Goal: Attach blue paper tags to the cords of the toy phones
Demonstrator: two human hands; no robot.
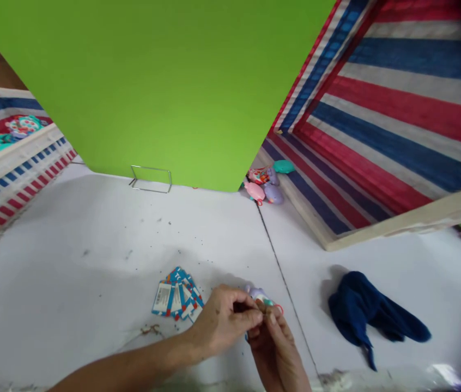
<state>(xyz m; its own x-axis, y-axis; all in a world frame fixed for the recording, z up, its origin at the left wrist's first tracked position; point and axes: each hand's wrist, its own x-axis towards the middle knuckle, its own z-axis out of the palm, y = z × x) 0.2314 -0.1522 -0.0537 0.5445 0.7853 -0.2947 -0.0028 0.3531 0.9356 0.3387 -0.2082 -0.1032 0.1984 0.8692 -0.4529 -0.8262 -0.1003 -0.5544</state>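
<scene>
My left hand (227, 317) and my right hand (278, 338) meet low in the middle of the head view. Thumb and fingertips of each are pinched together, fingertips touching. What lies between them is too small to make out. Just behind the fingers sits a small purple and white toy (257, 294), partly hidden by them, with a red ring (280, 308) at its right. A bit of blue shows under my hands. Left of my left hand, several blue and white cardboard tags (178, 294) lie fanned out, one with a barcode. Nearby are thin brown strings (150, 329).
A green panel (165, 92) stands across the white table (91, 305), a wire stand (151, 179) at its foot. Several plastic toys (264, 188) lie beside the striped basket (377, 141) at right. A dark blue cloth (371, 313) lies before it. Another striped basket (18, 179) is at left.
</scene>
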